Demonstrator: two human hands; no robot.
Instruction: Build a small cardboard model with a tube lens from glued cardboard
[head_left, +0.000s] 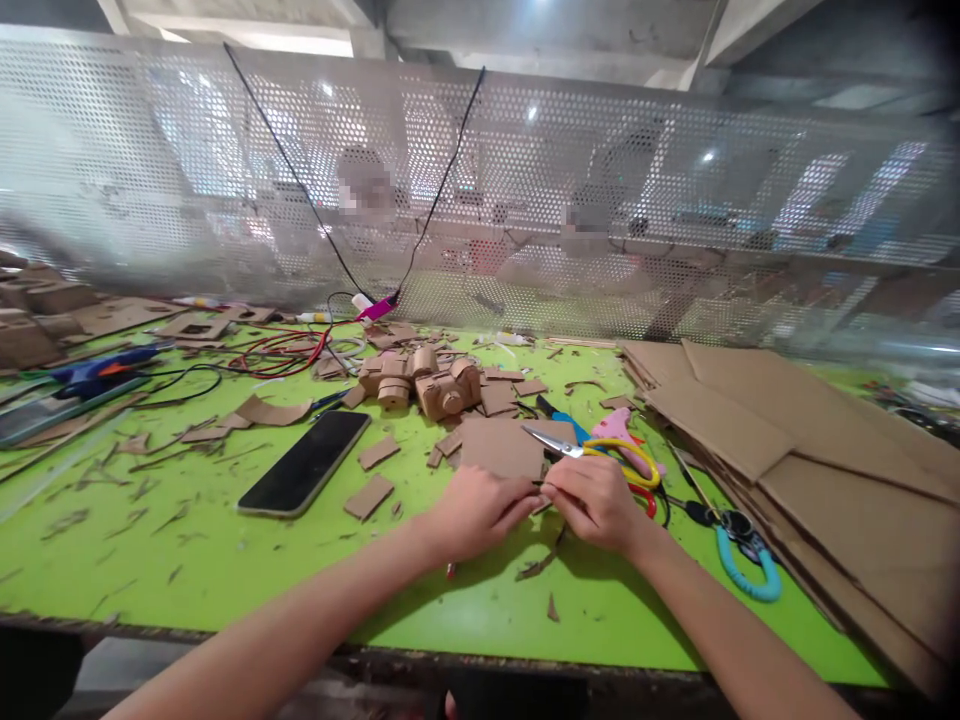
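Note:
My left hand [480,512] and my right hand [598,497] meet fingertip to fingertip low over the green table. Both are closed in a pinch on a small piece of cardboard [541,503], mostly hidden by the fingers. Just beyond them lies a flat cardboard sheet [501,446]. Scissors with yellow handles [630,470] rest past my right hand, blades pointing left over the sheet. A small red tip [451,571] shows below my left wrist; the rest of it is covered. Two small cardboard cameras [448,390] [393,384] stand farther back.
A phone [306,464] lies at left, near loose cardboard scraps [369,496]. Stacked cardboard sheets [847,470] fill the right side. Turquoise-handled pliers [750,565] lie beside them. A blue glue gun [101,372] and cables [289,350] are at far left. A perforated panel [480,200] stands behind.

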